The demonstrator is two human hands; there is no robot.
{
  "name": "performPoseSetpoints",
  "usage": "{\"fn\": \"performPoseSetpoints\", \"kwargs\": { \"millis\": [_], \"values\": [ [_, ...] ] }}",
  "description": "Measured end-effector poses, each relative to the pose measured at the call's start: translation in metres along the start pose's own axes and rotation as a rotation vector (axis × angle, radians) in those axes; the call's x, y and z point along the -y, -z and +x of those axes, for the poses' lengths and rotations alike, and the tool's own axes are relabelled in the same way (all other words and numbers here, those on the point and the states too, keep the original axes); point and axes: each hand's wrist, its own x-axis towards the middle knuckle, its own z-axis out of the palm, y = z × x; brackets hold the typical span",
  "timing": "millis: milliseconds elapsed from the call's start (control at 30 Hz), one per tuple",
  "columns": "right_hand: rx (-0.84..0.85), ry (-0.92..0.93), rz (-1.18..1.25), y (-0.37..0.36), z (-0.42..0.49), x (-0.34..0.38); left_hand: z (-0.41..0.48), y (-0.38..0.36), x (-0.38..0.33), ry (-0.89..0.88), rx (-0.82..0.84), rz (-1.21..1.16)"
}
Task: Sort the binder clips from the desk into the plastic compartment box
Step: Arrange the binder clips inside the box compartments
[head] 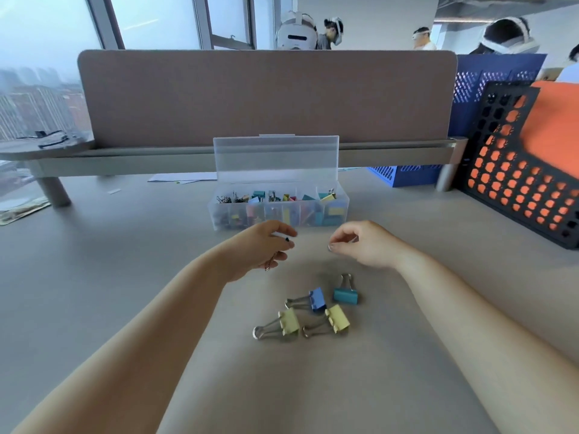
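Forward, left hand [260, 249] curled, pinching clip [287, 239]

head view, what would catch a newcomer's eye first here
Four binder clips lie clustered on the grey desk: a blue metal binder clip, a teal metal binder clip and two pale yellow binder clips. Beyond them the clear plastic compartment box stands lid up, holding coloured clips; the left hand, pinching what looks like a small dark clip, and the right hand hover between. A black perforated rack showing orange sits far right.
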Motion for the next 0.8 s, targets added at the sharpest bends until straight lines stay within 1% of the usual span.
{"fn": "performPoseSetpoints", "kwargs": {
  "millis": [100, 167, 233, 267, 333, 400, 567, 700, 800],
  "values": [
    [-0.021, -0.083, -0.092, -0.006, -0.018, 0.001, -0.02, -0.002, 0.009, -0.001, 0.03, 0.082],
    [-0.047, -0.17, -0.262, -0.009, -0.03, 0.004, -0.033, -0.006, 0.01, 0.002, 0.041, 0.162],
    [-0.07, -0.24, -0.45, -0.012, -0.042, 0.006, -0.046, -0.01, 0.011, -0.018, 0.072, 0.318],
    [-0.078, -0.254, -0.498, -0.015, -0.048, 0.008, -0.051, -0.012, 0.013, -0.034, 0.093, 0.436],
    [-0.089, -0.25, -0.505, -0.02, -0.057, 0.011, -0.062, -0.015, 0.016, -0.054, 0.139, 0.646],
    [-0.093, -0.231, -0.481, -0.023, -0.064, 0.017, -0.068, -0.018, 0.021, -0.072, 0.171, 0.725],
    [-0.09, -0.223, -0.482, -0.03, -0.076, 0.026, -0.074, -0.024, 0.032, -0.183, 0.092, 0.707],
    [-0.13, -0.162, -0.449, -0.034, -0.081, 0.019, -0.077, -0.028, 0.036, -0.202, -0.031, 0.516],
    [-0.125, -0.12, -0.426, -0.035, -0.083, 0.015, -0.074, -0.031, 0.036, -0.168, -0.146, 0.353]
  ]
}}
